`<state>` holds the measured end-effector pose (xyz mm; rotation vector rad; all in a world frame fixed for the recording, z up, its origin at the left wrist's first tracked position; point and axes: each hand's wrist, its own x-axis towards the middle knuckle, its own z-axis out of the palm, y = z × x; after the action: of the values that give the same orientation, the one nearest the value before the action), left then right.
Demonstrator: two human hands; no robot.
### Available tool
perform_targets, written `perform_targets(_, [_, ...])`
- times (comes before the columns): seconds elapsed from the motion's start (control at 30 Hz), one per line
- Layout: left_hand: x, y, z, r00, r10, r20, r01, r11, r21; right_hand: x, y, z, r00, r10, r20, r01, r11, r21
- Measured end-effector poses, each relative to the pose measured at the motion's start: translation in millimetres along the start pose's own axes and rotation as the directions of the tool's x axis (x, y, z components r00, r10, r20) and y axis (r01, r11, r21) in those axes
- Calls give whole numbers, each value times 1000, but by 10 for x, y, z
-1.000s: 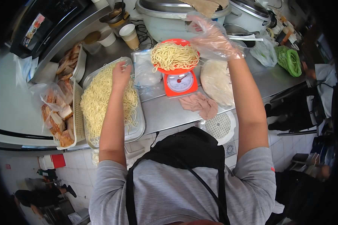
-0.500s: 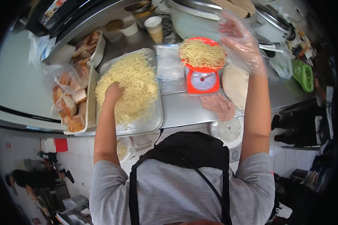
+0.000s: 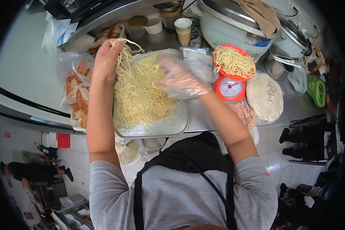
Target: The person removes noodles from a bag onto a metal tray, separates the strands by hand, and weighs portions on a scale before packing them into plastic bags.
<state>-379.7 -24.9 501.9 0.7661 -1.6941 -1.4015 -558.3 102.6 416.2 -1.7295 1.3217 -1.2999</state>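
Noodles [image 3: 143, 105] lie between the left hand [image 3: 105, 59], gripping a bunch [image 3: 123, 58], and right hand [image 3: 182, 79], nearer the scale [image 3: 230, 89], too blurred to tell if open.

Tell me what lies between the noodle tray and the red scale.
In the head view, clear plastic bags lie between the tray and the scale, with bare metal counter nearer the person; the right wrist crosses above.

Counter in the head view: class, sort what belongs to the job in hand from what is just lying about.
Likely in the job: noodles held by the left hand, metal tray, red scale.

Seemingly just lying about: paper cup, pink cloth, green bag, bagged meat.
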Motion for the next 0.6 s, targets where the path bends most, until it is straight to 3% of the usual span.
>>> perform_targets(0.03, [-3,76,-2,1000,13,28,-13,1000,-22,58,142,243,998,-52,-18,54,990,129])
perform_targets(0.1, [-18,109,10,998,54,45,-50,994,-93,122,116,658,955,-247,-164,175,917,-360])
perform_targets(0.17, [-43,59,-17,998,51,21,-48,990,-135,150,316,932,969,-223,-107,122,807,-578])
perform_targets(0.23, [-64,-135,-122,1000,24,18,-23,996,-91,177,656,1167,995,66,70,-11,806,-592])
perform_targets(0.33, [-135,-481,-312,998,-63,8,63,997,-38,333,449,962,879,242,410,280,434,-857])
perform_targets(0.43, [-207,-701,-474,986,-160,56,161,987,-10,630,439,714,979,9,202,135,713,-688])
perform_targets(0.47, [-224,-742,-468,988,-130,78,130,991,4,720,132,568,989,22,147,68,811,-581])
perform_targets(0.53, [-274,-715,-350,986,-93,135,97,995,-23,885,-334,468,985,151,-86,-166,966,-198])
perform_targets(0.6, [-325,-609,-231,973,-112,201,109,994,26,1022,-710,407,990,94,-106,-126,927,-352])
